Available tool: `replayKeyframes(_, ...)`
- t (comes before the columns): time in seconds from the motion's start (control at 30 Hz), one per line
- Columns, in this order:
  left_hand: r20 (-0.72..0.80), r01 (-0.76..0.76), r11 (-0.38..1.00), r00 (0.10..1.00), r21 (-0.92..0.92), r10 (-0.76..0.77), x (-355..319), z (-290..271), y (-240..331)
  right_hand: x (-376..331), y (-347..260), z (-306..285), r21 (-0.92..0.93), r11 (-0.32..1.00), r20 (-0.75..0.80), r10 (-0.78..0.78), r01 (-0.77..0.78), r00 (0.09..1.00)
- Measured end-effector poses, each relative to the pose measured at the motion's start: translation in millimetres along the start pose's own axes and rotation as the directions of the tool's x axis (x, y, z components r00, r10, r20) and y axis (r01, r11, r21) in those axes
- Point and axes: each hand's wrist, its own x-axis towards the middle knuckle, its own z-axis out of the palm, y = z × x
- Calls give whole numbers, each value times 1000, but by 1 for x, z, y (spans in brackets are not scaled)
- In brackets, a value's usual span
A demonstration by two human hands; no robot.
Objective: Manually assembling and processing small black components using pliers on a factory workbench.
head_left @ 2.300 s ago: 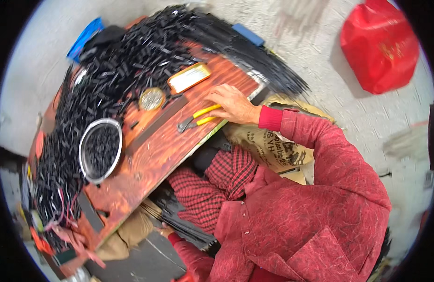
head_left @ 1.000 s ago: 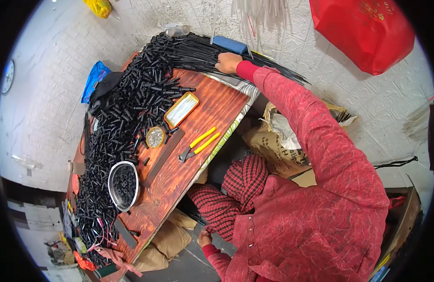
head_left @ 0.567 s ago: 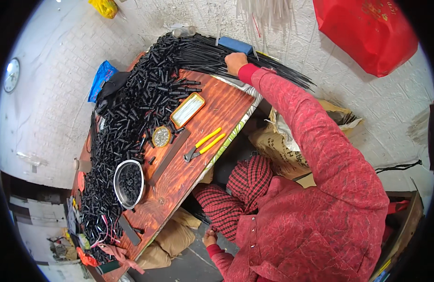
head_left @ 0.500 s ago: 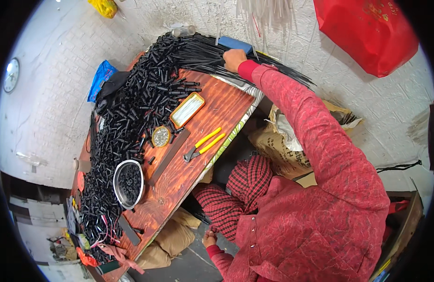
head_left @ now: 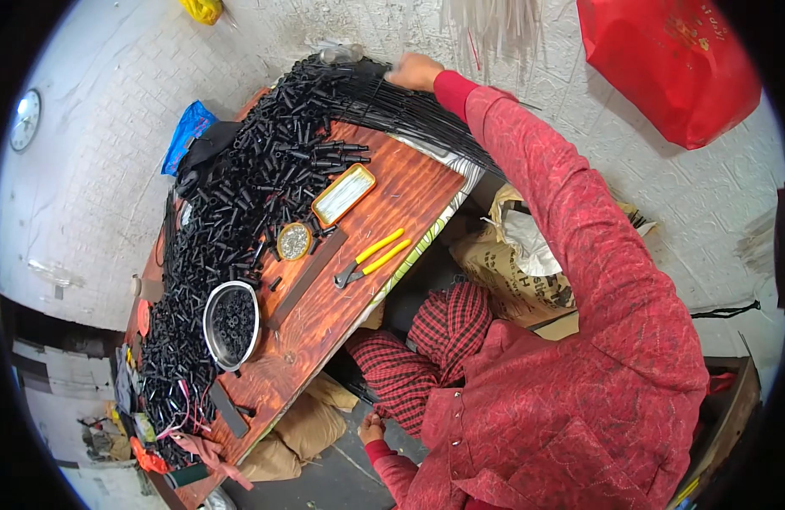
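Note:
My right hand (head_left: 415, 72) is stretched out to the far end of the table, over a spread of long thin black rods (head_left: 401, 109). Its fingers are curled and smeared by motion, so whether they grip anything cannot be told. Low beside my knee, my left hand (head_left: 372, 428) is closed, and what it holds is too small to make out. A heap of short black plastic tubes (head_left: 240, 183) covers the back of the table (head_left: 409, 183). Yellow-handled cutting pliers (head_left: 372, 257) lie near its edge.
On the table are an orange-rimmed tray (head_left: 344, 194) of thin pale pieces, a round dish (head_left: 294, 241) of small metal bits, a metal bowl (head_left: 255, 319) of black parts and a dark flat bar (head_left: 306, 280). A printed sack (head_left: 528, 285) stands below my right arm.
My right hand has moved slightly left and up along the rods, which now lie spread differently. The blue block beside it no longer shows. My left hand has barely shifted.

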Motion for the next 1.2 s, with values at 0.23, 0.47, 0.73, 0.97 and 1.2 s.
replayKeyframes(0.23,12,-8,1000,1000,26,7,3,11,8,21,-41,-5,405,913,-312,97,40,945)
replayKeyframes(0.47,-2,-28,1000,1000,11,28,2,3,-8,-29,-110,-20,483,704,-659,-99,520,746)
replayKeyframes(0.73,109,-350,675,921,650,373,-3,-9,-6,-117,-90,51,546,716,-491,-147,435,859)
replayKeyframes(0.97,372,-399,784,899,476,232,-130,13,131,-216,-115,-55,651,630,-110,-474,424,874)
replayKeyframes(1.2,930,-690,685,48,-233,365,-291,120,277,-348,-108,-78,736,661,552,-463,-144,693)
